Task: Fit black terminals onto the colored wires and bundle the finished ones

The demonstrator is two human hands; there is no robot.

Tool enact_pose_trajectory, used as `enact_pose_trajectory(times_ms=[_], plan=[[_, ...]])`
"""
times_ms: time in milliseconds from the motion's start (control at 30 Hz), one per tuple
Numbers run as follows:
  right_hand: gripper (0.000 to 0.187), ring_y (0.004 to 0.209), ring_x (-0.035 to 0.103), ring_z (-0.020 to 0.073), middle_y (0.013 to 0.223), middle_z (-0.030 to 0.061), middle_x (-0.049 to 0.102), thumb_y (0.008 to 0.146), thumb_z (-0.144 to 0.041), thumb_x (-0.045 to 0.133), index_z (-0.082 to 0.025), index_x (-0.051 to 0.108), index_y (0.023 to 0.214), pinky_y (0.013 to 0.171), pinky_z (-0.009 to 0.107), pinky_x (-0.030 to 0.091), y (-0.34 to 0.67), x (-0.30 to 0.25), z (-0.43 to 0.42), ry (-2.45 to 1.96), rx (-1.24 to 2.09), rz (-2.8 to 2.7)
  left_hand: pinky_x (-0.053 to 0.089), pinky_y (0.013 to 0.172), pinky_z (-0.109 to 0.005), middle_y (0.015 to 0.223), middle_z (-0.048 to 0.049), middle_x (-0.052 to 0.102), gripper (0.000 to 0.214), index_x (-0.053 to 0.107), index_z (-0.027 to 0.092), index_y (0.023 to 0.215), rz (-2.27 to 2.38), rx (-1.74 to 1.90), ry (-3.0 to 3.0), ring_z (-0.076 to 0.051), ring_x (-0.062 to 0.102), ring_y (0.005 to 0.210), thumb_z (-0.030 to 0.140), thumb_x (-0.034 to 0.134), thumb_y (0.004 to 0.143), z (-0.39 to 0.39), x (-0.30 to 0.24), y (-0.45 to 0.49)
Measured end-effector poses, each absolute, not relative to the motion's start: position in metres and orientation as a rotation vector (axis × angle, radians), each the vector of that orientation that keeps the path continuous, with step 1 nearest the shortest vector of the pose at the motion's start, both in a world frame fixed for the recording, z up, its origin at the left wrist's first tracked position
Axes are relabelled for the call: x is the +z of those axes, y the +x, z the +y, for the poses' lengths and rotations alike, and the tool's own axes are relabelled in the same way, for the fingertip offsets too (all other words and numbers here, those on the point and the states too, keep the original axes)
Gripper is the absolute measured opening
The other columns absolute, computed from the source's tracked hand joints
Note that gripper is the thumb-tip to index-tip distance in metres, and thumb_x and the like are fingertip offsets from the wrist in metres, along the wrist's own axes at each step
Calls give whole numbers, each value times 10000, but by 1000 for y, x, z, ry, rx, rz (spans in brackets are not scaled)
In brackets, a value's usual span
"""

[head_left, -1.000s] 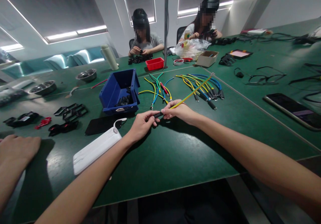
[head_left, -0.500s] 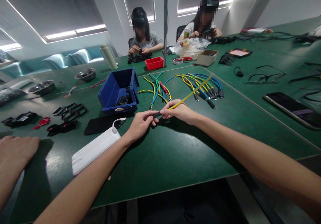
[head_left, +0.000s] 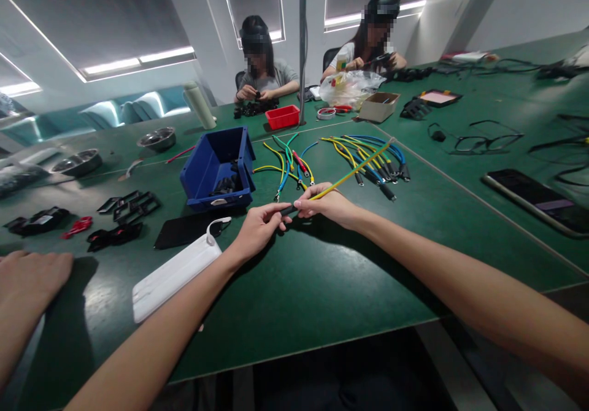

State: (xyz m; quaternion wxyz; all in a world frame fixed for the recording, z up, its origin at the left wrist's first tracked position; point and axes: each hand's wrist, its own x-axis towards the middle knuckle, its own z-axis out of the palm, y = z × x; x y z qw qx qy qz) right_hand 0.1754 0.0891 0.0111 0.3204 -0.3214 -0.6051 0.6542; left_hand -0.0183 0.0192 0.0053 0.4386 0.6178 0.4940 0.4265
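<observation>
My right hand pinches a yellow-green wire that slants up and away over the green table. My left hand is closed on the black sleeve at the wire's near end, fingertips almost touching the right hand. Just beyond them lie a loose bunch of coloured wires and a second bunch with black sleeves. A blue bin holding black parts stands left of the wires.
A white face mask and a dark phone lie near my left forearm. Black and red clips sit further left, beside another person's hand. Glasses and a phone lie right. Two people sit across.
Almost nothing has moved; both hands keep the same hold on the wire, and its far end has dipped slightly.
</observation>
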Motion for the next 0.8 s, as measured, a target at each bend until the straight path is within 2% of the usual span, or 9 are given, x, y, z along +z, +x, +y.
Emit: enact_pose_trajectory(times_ms=[100, 300, 567, 800], plan=[[350, 576, 640, 115, 630, 50, 689, 628, -421, 816, -117, 666, 715, 557, 207, 496, 175, 8, 90, -832, 1690, -1604, 455, 619, -245, 776, -56, 690, 386, 651, 104, 1160, 1254, 1037, 1562, -111, 585, 611, 292, 530, 846, 20, 6, -19], [352, 536, 614, 105, 627, 42, 685, 629, -421, 810, -122, 650, 726, 503, 206, 472, 171, 3, 88, -746, 1685, -1653, 422, 596, -249, 569, -1, 610, 361, 694, 105, 1067, 1318, 1035, 1597, -122, 541, 560, 258, 454, 845, 21, 13, -20], [330, 576, 647, 107, 648, 31, 684, 664, -401, 792, -133, 616, 748, 512, 184, 479, 170, 4, 87, -749, 1693, -1640, 441, 663, -272, 616, -15, 646, 361, 692, 104, 1070, 1272, 1044, 1551, -135, 570, 602, 234, 465, 823, 20, 13, -20], [322, 598, 668, 118, 689, 24, 694, 673, -370, 783, -149, 589, 805, 497, 172, 472, 169, 7, 85, -764, 1737, -1579, 466, 681, -267, 670, -15, 663, 331, 672, 118, 1090, 1223, 1060, 1542, -130, 604, 634, 240, 597, 791, 19, 10, -18]])
